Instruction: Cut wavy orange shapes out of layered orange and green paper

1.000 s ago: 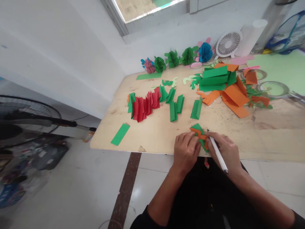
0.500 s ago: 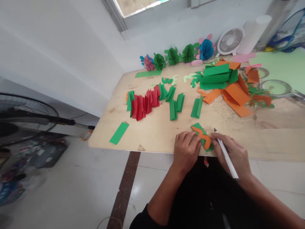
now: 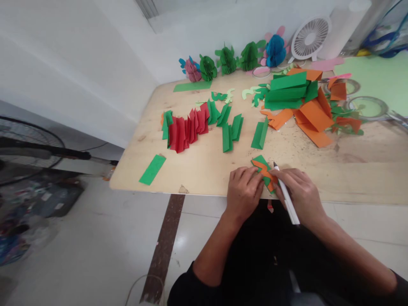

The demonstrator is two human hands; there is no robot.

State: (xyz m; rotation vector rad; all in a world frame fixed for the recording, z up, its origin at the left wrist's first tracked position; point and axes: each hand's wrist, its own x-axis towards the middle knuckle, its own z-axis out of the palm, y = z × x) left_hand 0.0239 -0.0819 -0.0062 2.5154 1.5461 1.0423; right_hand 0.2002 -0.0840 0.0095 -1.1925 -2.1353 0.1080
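An orange curved paper shape (image 3: 264, 169) lies on a green paper piece (image 3: 260, 159) near the table's front edge. My left hand (image 3: 244, 190) presses on the left side of both papers with its fingertips, fingers bent together. A white pen (image 3: 288, 199) is held in my right hand (image 3: 301, 193), its dark tip pointing away from me above the papers. The thumb and fingers of that hand also touch the right end of the orange shape and cover part of it.
Folded red papers (image 3: 185, 129) and folded green papers (image 3: 227, 138) stand mid-table. A green strip (image 3: 152, 169) lies at left. Green stacks (image 3: 285, 93), orange sheets (image 3: 315, 117) and tape rolls (image 3: 366, 107) are at right. Paper figures (image 3: 227, 60) and a small fan (image 3: 310, 39) line the wall.
My right hand has moved in over the right end of the orange shape, covering more of it. The whole view has shifted slightly, with the table higher and further left.
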